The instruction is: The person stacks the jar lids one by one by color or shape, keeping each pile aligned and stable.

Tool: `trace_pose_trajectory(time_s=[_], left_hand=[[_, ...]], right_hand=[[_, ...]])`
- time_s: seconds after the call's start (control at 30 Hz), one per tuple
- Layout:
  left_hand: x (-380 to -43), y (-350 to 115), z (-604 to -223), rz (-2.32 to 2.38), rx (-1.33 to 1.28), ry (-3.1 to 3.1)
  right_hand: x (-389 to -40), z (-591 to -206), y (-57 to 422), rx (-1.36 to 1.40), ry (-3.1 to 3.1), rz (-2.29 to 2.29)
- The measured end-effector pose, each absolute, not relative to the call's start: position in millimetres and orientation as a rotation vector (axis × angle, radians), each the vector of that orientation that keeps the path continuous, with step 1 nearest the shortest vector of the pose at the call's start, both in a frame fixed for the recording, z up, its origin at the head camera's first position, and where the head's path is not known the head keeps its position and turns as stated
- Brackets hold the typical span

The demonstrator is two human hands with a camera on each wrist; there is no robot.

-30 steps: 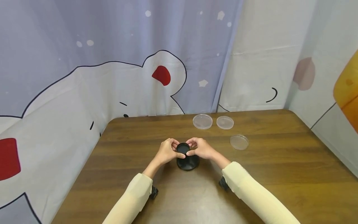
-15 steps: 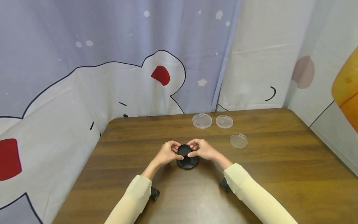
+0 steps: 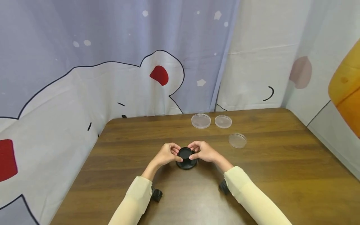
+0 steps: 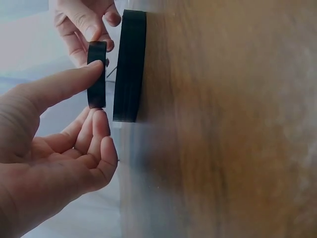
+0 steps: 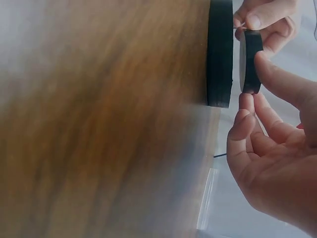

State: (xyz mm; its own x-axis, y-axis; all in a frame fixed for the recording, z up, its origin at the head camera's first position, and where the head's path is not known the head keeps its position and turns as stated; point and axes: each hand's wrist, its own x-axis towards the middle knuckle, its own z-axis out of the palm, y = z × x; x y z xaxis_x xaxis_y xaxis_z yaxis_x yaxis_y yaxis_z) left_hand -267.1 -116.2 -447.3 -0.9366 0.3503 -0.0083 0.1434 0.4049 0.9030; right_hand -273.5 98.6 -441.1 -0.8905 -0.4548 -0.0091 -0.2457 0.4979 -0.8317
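In the head view, a small, shallow black round dish is held level between both hands. My left hand pinches its left edge, thumb on the near side and fingers on the far side. My right hand grips the opposite edge likewise. Beneath it a wider black round dish lies on the table, partly covered by the small one. Both wrist views show a narrow gap between the small dish and the wider dish. The wider one looks thick; whether it is a stack I cannot tell.
Clear round dishes stand farther back on the wooden table: a large one, a smaller one, and another nearer on the right. Dark wrist devices hang below both sleeves. A printed curtain borders the table's back.
Both hands have brought the small black dish slightly lower and nearer, more squarely over the wider one. The whole view has shifted a little; the clear dishes stay where they were on the table.
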Motion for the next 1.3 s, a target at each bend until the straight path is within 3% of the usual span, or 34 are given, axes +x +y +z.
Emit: trace_pose_trajectory(time_s=[1.3], left_hand=[[-271, -118, -451, 1.364, 0.478, 2.497]], right_hand=[[-275, -458, 101, -0.586, 2.527, -1.248]])
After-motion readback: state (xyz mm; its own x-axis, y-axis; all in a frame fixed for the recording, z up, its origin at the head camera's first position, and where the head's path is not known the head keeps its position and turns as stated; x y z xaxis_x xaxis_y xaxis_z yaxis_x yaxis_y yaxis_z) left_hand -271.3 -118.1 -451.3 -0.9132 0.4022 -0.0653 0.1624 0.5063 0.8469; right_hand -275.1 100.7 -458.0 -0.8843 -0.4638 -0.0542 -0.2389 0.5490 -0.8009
